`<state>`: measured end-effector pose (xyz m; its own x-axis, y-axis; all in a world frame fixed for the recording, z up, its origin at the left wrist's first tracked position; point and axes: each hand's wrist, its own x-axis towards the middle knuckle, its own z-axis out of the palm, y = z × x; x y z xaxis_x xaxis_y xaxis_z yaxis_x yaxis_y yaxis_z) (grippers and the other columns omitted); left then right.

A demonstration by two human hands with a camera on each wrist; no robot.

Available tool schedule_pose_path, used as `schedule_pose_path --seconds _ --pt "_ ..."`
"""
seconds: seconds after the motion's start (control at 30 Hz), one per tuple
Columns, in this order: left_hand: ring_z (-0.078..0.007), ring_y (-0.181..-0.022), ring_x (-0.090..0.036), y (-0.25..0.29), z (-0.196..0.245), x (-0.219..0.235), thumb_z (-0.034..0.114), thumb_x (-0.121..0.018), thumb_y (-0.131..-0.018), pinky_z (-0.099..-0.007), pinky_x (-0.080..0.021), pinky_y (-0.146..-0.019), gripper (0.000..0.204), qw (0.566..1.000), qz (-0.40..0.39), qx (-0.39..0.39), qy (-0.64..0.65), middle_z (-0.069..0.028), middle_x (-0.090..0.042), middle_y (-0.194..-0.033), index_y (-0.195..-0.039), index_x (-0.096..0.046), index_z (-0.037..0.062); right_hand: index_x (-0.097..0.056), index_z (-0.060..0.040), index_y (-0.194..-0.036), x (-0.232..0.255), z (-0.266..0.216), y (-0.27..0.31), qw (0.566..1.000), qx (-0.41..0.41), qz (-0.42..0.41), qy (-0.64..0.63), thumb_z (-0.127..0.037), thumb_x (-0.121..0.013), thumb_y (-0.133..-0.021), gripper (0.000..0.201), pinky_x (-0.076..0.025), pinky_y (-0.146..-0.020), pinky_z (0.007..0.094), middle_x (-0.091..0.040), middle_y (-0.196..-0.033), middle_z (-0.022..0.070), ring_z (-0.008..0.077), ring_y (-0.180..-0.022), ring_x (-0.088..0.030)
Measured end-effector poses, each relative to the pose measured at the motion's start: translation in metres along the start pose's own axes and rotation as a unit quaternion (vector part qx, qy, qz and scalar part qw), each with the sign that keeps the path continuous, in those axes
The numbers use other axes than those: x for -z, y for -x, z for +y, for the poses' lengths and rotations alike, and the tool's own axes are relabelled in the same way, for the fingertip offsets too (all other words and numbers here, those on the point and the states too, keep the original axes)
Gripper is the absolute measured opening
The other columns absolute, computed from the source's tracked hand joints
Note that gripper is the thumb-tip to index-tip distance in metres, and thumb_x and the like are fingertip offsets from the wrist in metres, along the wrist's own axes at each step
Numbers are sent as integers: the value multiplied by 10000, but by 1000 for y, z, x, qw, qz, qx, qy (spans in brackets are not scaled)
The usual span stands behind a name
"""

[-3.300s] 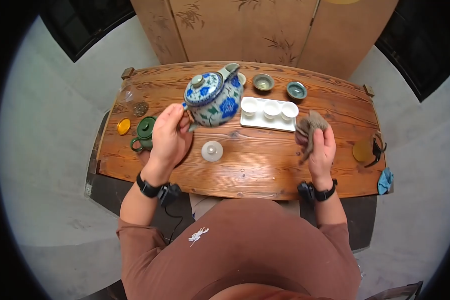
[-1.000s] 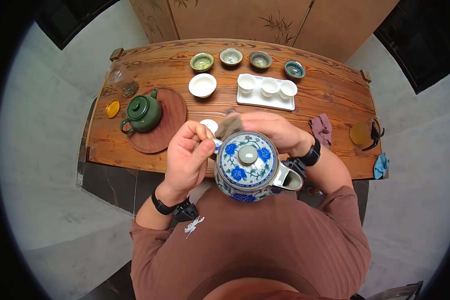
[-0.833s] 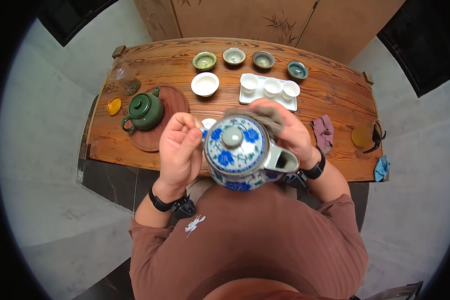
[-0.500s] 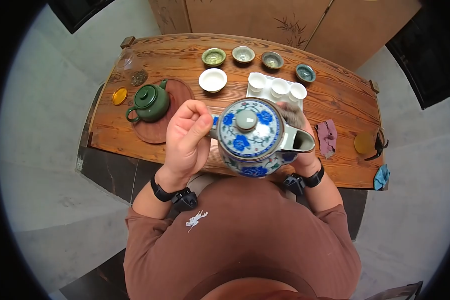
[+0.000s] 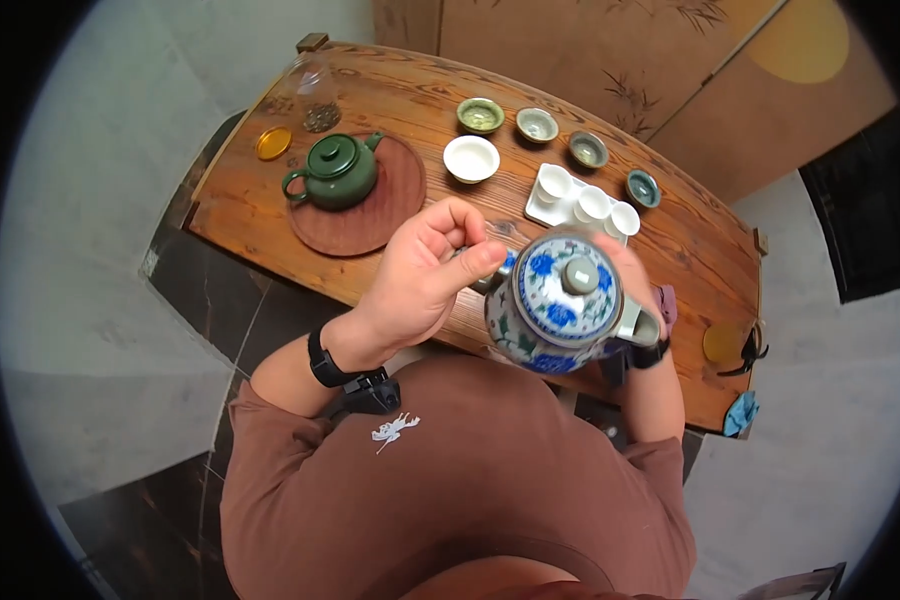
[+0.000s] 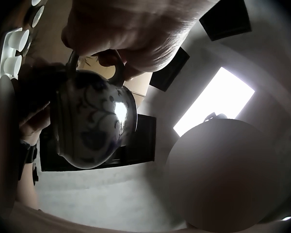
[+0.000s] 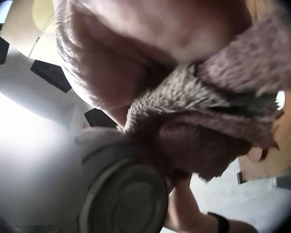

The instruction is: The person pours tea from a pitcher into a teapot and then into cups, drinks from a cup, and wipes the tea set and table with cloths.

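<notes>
In the head view my left hand point(image 5: 425, 275) grips the handle of a blue-flowered porcelain teapot point(image 5: 530, 345) in front of my body, above the table's near edge. Its lid point(image 5: 567, 283) is on, and the spout points to the right. My right hand point(image 5: 625, 262) is at the far side of the pot, partly hidden by it. The right wrist view shows that hand gripping a fuzzy greyish cloth point(image 7: 252, 63) against the pot, close to its round base point(image 7: 128, 199). From the left wrist, the pot's body point(image 6: 94, 121) hangs below the fingers.
A green teapot point(image 5: 340, 188) stands on a round wooden tray point(image 5: 395, 215). Behind are a white bowl point(image 5: 470, 158), several glazed bowls and a white tray point(image 5: 540, 212) with three cups. An amber pitcher point(image 5: 722, 342), a blue cloth point(image 5: 740, 412) and a pink cloth point(image 5: 667, 303) lie rightward.
The blue-flowered teapot came from over the table toward my body, its spout swinging rightward. My right hand brought the cloth from apart to the pot's far side. The head view has turned.
</notes>
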<state>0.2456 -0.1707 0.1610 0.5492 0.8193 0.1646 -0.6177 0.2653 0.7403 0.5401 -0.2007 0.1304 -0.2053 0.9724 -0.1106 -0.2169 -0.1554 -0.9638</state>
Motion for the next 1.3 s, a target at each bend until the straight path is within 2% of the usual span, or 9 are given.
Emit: schedule_pose_path --seconds 0.1,0.13,0.2,0.27,0.4,0.6,0.77,0.93,1.3 --pt "-56 -956 -619 -5 2 2 44 -679 -1022 -223 -499 -877 134 999 33 -16 -6 -14 -668 -1008 -1072 -555 59 -591 21 -1381 -2 -27 21 956 234 169 50 -190 -519 -1102 357 -561 -853 272 -704 -1180 106 127 -992 -667" --pt "-55 -964 -622 -7 1 3 49 -668 -1029 -223 -491 -888 126 999 34 -17 -4 -17 -676 -1012 -1079 -553 62 -605 22 -1363 -22 -40 19 884 337 299 124 -185 -518 -1101 345 -543 -805 257 -699 -1157 106 114 -947 -653" --pt "-46 -932 -591 -10 -2 2 74 -642 -1050 -220 -483 -849 109 999 30 -30 -16 -2 -650 -987 -1092 -542 57 -622 15 -1344 -23 -53 40 765 442 312 351 -134 -567 -1070 317 -525 -775 295 -701 -1156 124 150 -917 -651" --pt "-37 -899 -561 -14 -6 0 100 -615 -1071 -216 -475 -809 102 998 24 -41 -29 14 -625 -963 -1104 -531 53 -636 -27 -1338 -49 -81 52 526 551 178 623 -64 -640 -994 347 -507 -784 334 -710 -1161 111 194 -926 -651" --pt "-36 -886 -557 -14 -13 -13 93 -557 -1094 -220 -471 -788 100 997 51 -32 -41 -3 -632 -956 -1144 -477 60 -765 -139 -1076 -106 -71 42 384 517 44 764 -186 -682 -884 214 -394 -793 281 -746 -1218 -17 116 -907 -561" --pt "-52 -872 -581 -13 -19 -16 63 -544 -1091 -229 -480 -797 128 999 47 -16 6 -33 -660 -986 -1154 -433 78 -761 -62 -1021 -135 -50 36 305 472 34 826 -211 -619 -849 268 -400 -883 294 -720 -1153 42 151 -1035 -580" --pt "-47 -844 -570 -12 -19 -13 73 -538 -1097 -217 -465 -753 135 998 36 -59 2 -30 -652 -949 -1149 -414 87 -772 -48 -1022 -136 -40 36 351 462 85 810 -209 -617 -848 283 -410 -1077 354 -708 -1138 61 180 -1122 -644" --pt "-60 -830 -563 -14 -19 -22 71 -555 -1089 -230 -454 -747 144 995 83 -44 37 -12 -642 -925 -1140 -425 104 -782 -66 -1026 -134 -25 27 299 471 165 814 -214 -589 -894 276 -358 -1172 408 -729 -1108 26 163 -1260 -628" --pt "-70 -809 -507 -19 -26 -10 109 -575 -1079 -238 -439 -759 121 993 79 -36 77 7 -590 -944 -1136 -470 127 -761 -178 -1069 -87 -6 26 308 539 48 783 -256 -581 -933 239 -293 -1228 431 -685 -1244 -68 88 -1256 -602"
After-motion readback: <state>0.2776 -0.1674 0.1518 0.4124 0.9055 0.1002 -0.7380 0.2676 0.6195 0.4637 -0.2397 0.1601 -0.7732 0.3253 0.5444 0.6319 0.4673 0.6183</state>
